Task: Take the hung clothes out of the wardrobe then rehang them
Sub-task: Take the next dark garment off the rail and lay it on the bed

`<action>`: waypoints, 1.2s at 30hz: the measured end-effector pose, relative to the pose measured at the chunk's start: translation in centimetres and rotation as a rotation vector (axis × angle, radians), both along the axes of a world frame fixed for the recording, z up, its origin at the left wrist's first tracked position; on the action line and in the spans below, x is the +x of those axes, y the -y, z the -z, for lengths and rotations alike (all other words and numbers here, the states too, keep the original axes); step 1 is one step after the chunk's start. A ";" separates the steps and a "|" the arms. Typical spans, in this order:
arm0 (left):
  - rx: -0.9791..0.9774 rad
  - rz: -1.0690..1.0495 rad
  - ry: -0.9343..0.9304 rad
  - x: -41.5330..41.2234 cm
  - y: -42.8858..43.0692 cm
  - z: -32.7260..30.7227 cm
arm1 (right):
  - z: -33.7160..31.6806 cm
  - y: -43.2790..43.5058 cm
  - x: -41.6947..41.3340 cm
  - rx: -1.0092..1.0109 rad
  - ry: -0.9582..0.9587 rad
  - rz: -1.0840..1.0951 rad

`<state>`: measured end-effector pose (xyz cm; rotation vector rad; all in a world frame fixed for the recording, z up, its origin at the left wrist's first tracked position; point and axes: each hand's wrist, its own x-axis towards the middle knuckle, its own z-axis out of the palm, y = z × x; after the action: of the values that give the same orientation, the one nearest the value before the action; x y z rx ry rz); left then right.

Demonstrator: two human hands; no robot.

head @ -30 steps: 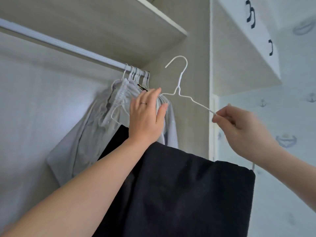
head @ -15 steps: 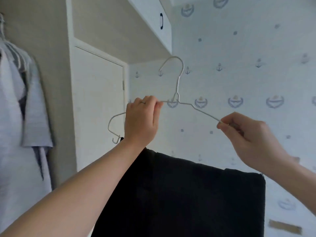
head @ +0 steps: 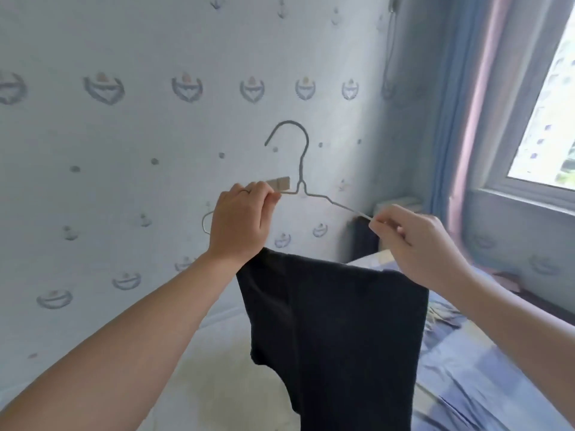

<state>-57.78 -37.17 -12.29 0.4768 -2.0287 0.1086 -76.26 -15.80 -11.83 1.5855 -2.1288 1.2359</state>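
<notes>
Pale blue wallpaper (head: pixel 124 150) behind, printed with rows of crests and small anchors. Low at left, a white stretch of bed (head: pixel 202 384).

Left of centre, left hand (head: pixel 239 222) raised, back toward the camera, ring (head: pixel 245 191) on one finger, fingers curled tight round the left shoulder of a wire hanger (head: pixel 301 169). Curved left end of the wire showing just beyond that hand. Hook upright, opening to the left, held clear of the wall.

Below, black garment (head: pixel 336 321) hanging from the hanger, between the two wrists, top edge running from the left wrist across to the right hand, cloth falling straight down over the bed. Bar under it hidden; cannot tell how draped.

Right of centre, right hand (head: pixel 417 241) a little lower than the left, pinching the sloping right arm of the wire between thumb and curled fingers.

Further right, blue checked sheet (head: pixel 466 368) on the bed, rumpled. Behind it, a dark object against the wall, too blurred to tell. Then blue and pink curtain (head: pixel 460 119) hanging full height, and at the far right edge a bright window (head: pixel 547 104) with a grey frame.
</notes>
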 end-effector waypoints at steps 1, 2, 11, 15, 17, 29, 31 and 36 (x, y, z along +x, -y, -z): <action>0.009 0.049 0.009 -2.6 0.3 1.1 | 0.9 -0.5 -1.7 0.025 0.009 0.061; 0.019 0.097 0.023 -5.1 0.5 2.2 | 1.8 -1.1 -3.1 0.050 0.022 0.120; 0.107 0.515 0.268 -22.7 1.0 14.1 | 12.0 -5.8 -11.2 0.250 0.164 0.579; 0.145 0.683 0.366 -27.1 -0.1 18.9 | 16.4 -7.7 -12.1 0.332 0.282 0.714; 0.181 0.761 0.433 -28.9 -0.7 20.8 | 18.4 -8.6 -12.3 0.358 0.345 0.768; 0.124 0.889 0.588 -39.7 -5.8 25.7 | 25.0 -12.7 -16.6 0.330 0.637 0.897; 0.119 0.889 0.618 -41.7 -6.9 26.9 | 26.7 -13.7 -18.3 0.341 0.687 0.898; 0.150 0.830 0.814 -46.3 -9.8 31.8 | 32.2 -16.2 -23.5 0.446 0.825 0.882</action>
<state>-104.05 -27.40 -44.06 -0.4318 -2.8776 -0.4240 -99.76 0.44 -44.03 -0.0199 -3.1893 1.1986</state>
